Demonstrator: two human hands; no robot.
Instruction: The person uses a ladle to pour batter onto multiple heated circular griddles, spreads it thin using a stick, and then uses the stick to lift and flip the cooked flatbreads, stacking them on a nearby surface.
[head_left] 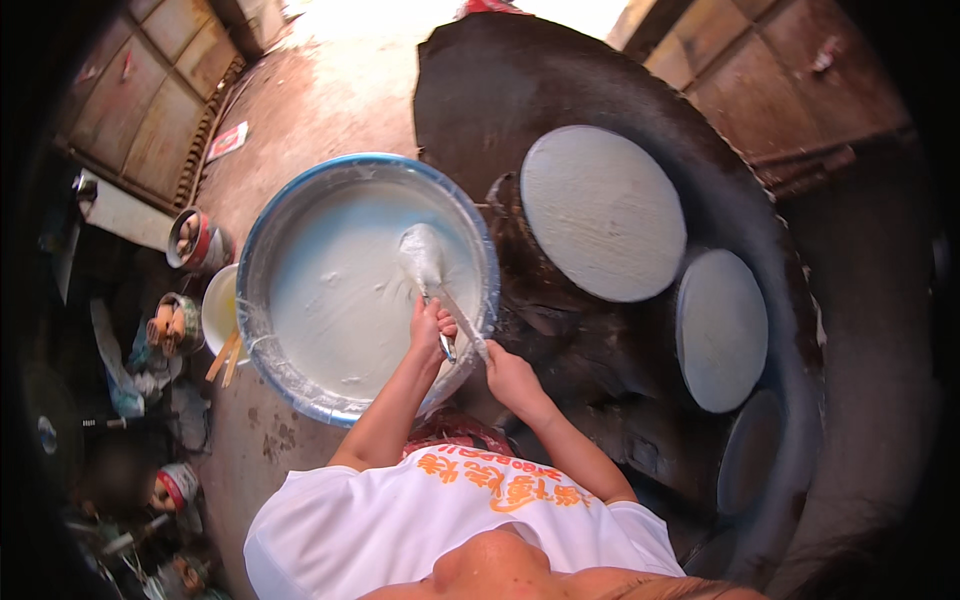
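A wide blue-rimmed basin [262, 225] of white batter [330, 290] sits in front of me. Over its right side, my left hand [432, 325] is closed round the handle of a ladle [420, 252], whose bowl is coated in batter. My right hand [508, 378], by the basin's near right rim, grips a long flat scraper [465, 322]. The scraper's far part crosses close to the ladle handle; whether they touch I cannot tell. To the right, pale batter sheets cover one large round griddle [603, 213] and a second griddle [722, 330].
A dark curved stove top [480, 90] surrounds the griddles, with a bare dark griddle [750, 455] at the near right. Left of the basin stand a pale bowl [220, 310] with wooden sticks and tins [203, 243] of brownish pieces. Metal doors [150, 75] flank the bright far opening.
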